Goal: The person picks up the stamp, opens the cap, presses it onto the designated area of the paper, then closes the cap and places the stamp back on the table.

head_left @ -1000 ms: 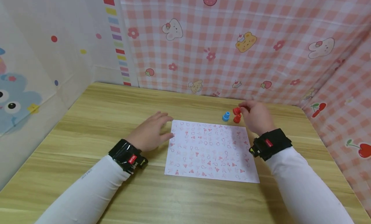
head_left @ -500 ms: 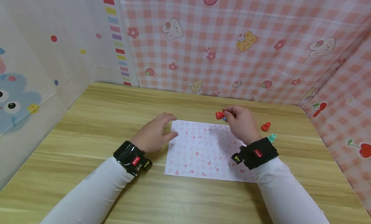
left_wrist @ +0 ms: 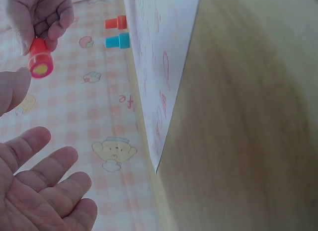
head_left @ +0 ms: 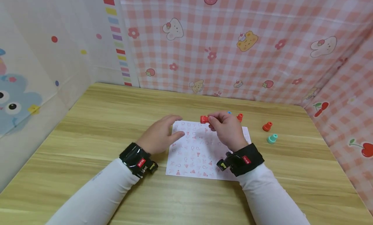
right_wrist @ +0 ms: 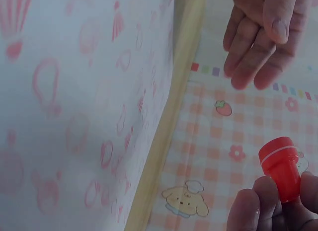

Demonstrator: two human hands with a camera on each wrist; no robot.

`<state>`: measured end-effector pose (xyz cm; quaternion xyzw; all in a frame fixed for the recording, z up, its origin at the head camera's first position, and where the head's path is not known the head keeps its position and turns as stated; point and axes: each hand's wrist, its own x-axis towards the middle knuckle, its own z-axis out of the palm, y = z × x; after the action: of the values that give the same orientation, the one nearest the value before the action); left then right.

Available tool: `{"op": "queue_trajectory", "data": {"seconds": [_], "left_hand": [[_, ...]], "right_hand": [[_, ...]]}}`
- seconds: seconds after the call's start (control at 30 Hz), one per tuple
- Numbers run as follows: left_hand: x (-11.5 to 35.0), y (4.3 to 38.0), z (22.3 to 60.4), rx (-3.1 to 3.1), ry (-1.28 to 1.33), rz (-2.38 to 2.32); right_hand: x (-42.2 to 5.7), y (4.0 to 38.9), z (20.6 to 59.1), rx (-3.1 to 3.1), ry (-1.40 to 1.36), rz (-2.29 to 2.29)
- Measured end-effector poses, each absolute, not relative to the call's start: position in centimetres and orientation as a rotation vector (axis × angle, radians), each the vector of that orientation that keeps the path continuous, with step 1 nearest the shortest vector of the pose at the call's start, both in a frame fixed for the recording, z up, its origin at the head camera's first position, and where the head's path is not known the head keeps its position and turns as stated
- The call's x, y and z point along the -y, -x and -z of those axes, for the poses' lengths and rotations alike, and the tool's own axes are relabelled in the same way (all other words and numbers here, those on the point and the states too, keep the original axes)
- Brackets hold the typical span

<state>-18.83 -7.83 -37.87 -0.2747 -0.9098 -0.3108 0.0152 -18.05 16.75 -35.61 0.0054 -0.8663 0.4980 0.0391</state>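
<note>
My right hand (head_left: 228, 129) pinches a red toy stamp (head_left: 204, 119) by its narrow handle, above the far part of a white paper sheet (head_left: 186, 160). The stamp lies sideways, its wide end towards my left hand (head_left: 158, 134). In the left wrist view that end of the stamp (left_wrist: 40, 64) shows a yellow spot. Fingers spread and thumb apart, my left hand holds nothing, over the sheet's left edge. Rows of small red and pink prints, shuttlecock shapes among them, cover the sheet. My right hand and forearm hide its right part.
Behind my right hand stand a blue stamp (head_left: 229, 112), mostly hidden, and a red stamp (head_left: 240, 117). Right of the sheet are another red stamp (head_left: 267, 126) and a teal stamp (head_left: 272, 139). A pink checked cloth (head_left: 215, 69) hangs along the wooden table's (head_left: 140, 199) back edge.
My right hand has carried the red stamp from the back right leftwards over the sheet, turning it sideways. My left hand has shifted slightly right. The stamps at right have come into view.
</note>
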Motion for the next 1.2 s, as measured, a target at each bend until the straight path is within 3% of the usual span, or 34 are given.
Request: {"op": "queue_trajectory", "data": {"seconds": [0.5, 1.2], "left_hand": [[6.6, 18.4, 37.8, 2.793, 0.884, 1.139], [6.3, 18.1, 38.2, 2.713, 0.898, 1.289]], "right_hand": [[-14.0, 16.8, 35.9, 2.636, -0.041, -1.849], [-13.5, 16.5, 36.5, 2.673, -0.130, -1.878]]}}
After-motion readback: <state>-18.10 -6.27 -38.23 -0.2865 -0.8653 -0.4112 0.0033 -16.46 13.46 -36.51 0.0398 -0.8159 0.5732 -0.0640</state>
